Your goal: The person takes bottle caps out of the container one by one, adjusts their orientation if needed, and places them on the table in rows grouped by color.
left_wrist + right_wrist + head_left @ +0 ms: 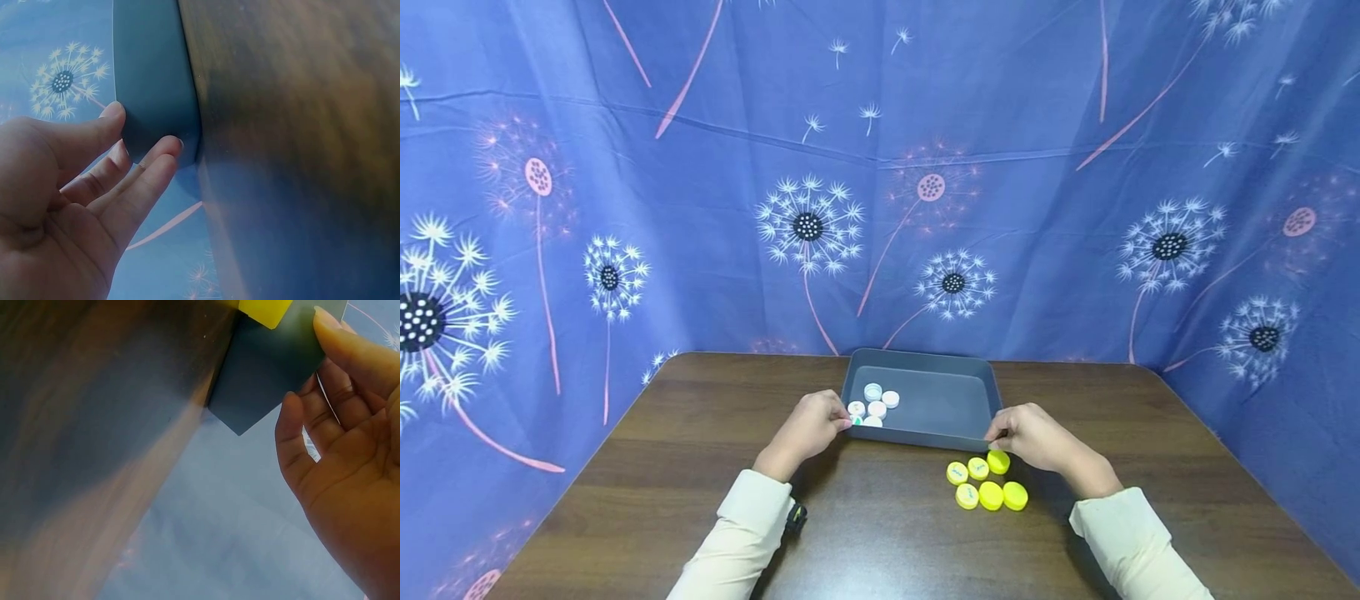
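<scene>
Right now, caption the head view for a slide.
Left hand and right hand hold a gray tray; white caps inside, yellow caps outside.

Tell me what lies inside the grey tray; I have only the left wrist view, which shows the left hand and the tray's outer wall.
Observer: Several white caps are gathered toward the left end of the tray.
Operator: And where is the right hand?
Observer: It grips the tray's near right corner.
Operator: Is anything loose outside the tray?
Observer: Yes, six yellow caps lie on the table, on the person's side of the tray, near that corner.
</scene>
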Motion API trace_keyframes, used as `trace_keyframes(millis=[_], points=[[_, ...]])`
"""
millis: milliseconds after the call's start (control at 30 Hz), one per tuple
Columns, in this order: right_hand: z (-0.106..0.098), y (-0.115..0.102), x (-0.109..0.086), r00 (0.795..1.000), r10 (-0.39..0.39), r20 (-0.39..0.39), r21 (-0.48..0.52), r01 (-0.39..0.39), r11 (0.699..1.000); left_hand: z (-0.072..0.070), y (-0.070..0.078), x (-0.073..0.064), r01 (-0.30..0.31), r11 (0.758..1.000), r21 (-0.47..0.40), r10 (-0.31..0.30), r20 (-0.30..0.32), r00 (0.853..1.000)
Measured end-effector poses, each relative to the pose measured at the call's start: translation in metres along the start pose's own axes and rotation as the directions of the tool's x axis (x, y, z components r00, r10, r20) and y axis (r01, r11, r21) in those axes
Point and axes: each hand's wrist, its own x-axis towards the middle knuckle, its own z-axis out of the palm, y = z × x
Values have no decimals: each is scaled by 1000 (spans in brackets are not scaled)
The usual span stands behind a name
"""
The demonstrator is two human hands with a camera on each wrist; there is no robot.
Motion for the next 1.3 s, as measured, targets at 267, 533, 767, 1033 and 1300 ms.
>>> trace_keyframes(millis=[267,533,767,1033,1300], points=[[1,-1,0,1000,15,-7,20,-15,1000,-2,2,0,-6,1000,-12,7,6,1000],[3,3,0,1000,-7,-30,2,7,1000,-6,4,-1,-5,1000,9,5,20,1000],[2,5,-2,1000,-12,-22,8,12,1000,-5,9,0,-2,998,55,2,5,1000],[0,4,-1,999,-29,-14,33,30,999,-11,23,4,-35,999,19,36,-82,996],[2,4,-2,999,-24,-29,17,24,1000,-1,26,23,-53,998,-20,52,-59,997]])
